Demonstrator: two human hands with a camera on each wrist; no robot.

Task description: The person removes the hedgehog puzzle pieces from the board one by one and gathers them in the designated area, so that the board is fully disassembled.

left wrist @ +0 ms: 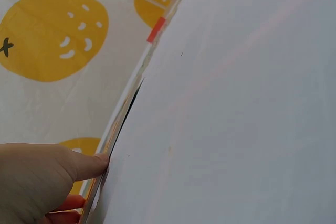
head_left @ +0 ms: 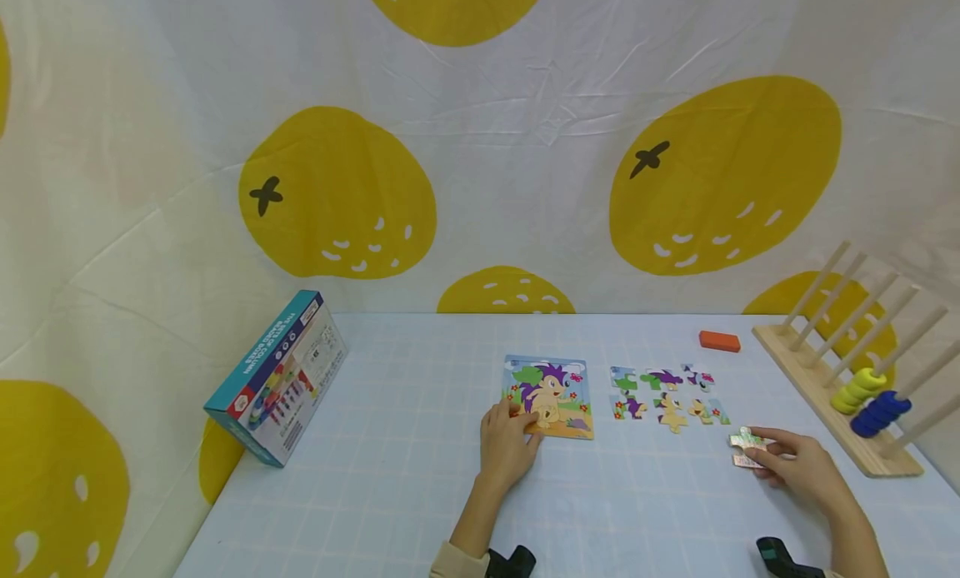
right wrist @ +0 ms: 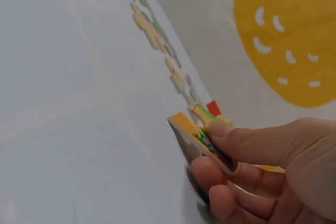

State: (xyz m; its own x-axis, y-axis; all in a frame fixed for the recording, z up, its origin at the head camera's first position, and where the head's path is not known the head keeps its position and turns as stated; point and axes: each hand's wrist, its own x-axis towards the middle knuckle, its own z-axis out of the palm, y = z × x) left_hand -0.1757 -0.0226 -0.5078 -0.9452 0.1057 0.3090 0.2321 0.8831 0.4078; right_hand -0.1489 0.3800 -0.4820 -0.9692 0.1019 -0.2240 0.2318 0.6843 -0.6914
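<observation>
A square picture board (head_left: 552,386) with a cartoon hedgehog lies in the middle of the table. My left hand (head_left: 506,446) grips its lower left corner; in the left wrist view the thumb (left wrist: 92,166) presses the thin edge, with fingers curled beside it. To the right, my right hand (head_left: 797,463) pinches a jigsaw puzzle piece (head_left: 746,446) between thumb and fingers. That puzzle piece (right wrist: 197,132), seen nearly edge-on and tilted in the right wrist view, shows orange and green print. Several loose jigsaw pieces (head_left: 671,407) lie in two rows between the hands.
A wooden stand with upright pegs (head_left: 817,378) stands at the right, with yellow rings (head_left: 857,391) and blue rings (head_left: 879,413). An orange-red block (head_left: 718,341) lies towards the back. At the left is a toy box (head_left: 281,378). A fruit-print cloth (head_left: 525,186) hangs behind the table.
</observation>
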